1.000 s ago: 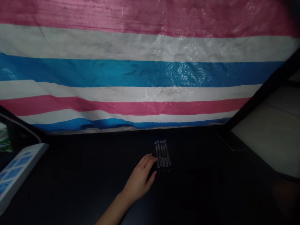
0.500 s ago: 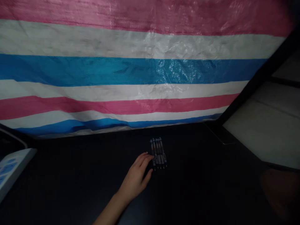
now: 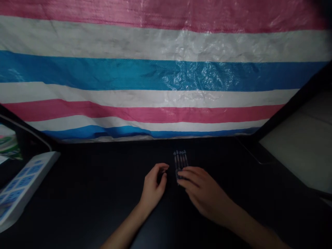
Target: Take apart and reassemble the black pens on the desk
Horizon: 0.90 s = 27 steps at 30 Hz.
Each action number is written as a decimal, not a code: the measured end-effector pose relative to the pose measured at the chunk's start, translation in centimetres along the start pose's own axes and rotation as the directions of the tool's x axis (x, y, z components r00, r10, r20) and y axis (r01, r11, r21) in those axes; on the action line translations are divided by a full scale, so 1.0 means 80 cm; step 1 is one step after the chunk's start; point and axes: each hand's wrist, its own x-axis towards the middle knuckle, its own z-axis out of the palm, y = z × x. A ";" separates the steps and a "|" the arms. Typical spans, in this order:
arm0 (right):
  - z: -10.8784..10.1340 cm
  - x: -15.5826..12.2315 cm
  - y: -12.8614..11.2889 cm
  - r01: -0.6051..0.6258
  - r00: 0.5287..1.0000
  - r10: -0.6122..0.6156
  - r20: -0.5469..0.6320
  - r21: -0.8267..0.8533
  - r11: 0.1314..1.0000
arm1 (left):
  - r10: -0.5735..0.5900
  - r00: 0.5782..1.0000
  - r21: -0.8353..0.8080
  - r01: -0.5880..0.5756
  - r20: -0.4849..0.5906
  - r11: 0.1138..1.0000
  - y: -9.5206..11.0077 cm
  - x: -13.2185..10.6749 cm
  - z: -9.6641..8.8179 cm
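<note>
Several slim pens (image 3: 181, 159) lie side by side in a row on the black tabletop (image 3: 103, 193), their tips toward me. My right hand (image 3: 207, 192) reaches over their near ends from the right, fingers stretched out and slightly apart. It covers part of the row, and whether the fingertips touch the pens I cannot tell. Just left of the row, my left hand (image 3: 153, 185) is held with fingers curved and a gap between thumb and forefinger. Nothing shows in that gap, and the hand is apart from the pens.
A pink, white and blue striped plastic sheet (image 3: 145, 74) hangs behind the table's far edge. At the left lies a white power strip (image 3: 28, 183) with blue socket faces, near a green and white packet (image 3: 9, 145). A dark frame post (image 3: 290, 103) slants at the right.
My right hand has come in from the lower right over the pens. My left hand has drawn back from them, its fingers now more curled. The view has shifted a little left.
</note>
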 end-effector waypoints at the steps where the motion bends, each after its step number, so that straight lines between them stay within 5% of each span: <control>1: 0.010 0.003 -0.002 0.056 0.998 -0.055 0.014 -0.026 0.998 | -0.013 0.999 -0.030 0.012 -0.033 0.999 0.000 0.000 0.000; 4: 0.044 0.008 -0.004 0.190 0.982 -0.188 0.029 -0.176 0.966 | -0.015 0.997 -0.063 0.010 -0.079 0.998 0.002 0.001 0.001; 9: 0.072 0.010 0.001 0.229 0.971 -0.239 -0.023 -0.213 0.950 | -0.030 0.997 -0.077 0.025 -0.064 0.997 0.008 0.001 0.001; 14: 0.051 0.010 0.004 0.281 0.943 -0.298 -0.150 -0.127 0.951 | -0.114 0.991 -0.170 0.101 -0.067 0.980 0.015 0.001 -0.002; 17: 0.026 0.009 -0.002 0.242 0.940 -0.248 -0.235 -0.054 0.969 | -0.250 0.968 -0.258 0.242 0.003 0.935 0.020 0.002 -0.003; 21: -0.001 0.004 -0.022 0.308 0.926 -0.298 -0.233 0.005 0.951 | -0.476 0.825 -0.448 0.565 0.305 0.693 0.027 0.004 0.002; 23: -0.004 0.000 -0.032 0.390 0.901 -0.378 -0.212 0.016 0.921 | -0.495 0.752 -0.522 0.658 0.435 0.543 0.030 0.004 0.006; 25: 0.001 -0.005 -0.039 0.422 0.900 -0.410 -0.150 0.054 0.905 | -0.470 0.747 -0.589 0.662 0.471 0.464 0.033 0.005 0.007; 27: 0.013 -0.008 -0.045 0.343 0.931 -0.316 -0.181 0.140 0.929 | -0.452 0.768 -0.660 0.630 0.454 0.409 0.033 0.007 0.005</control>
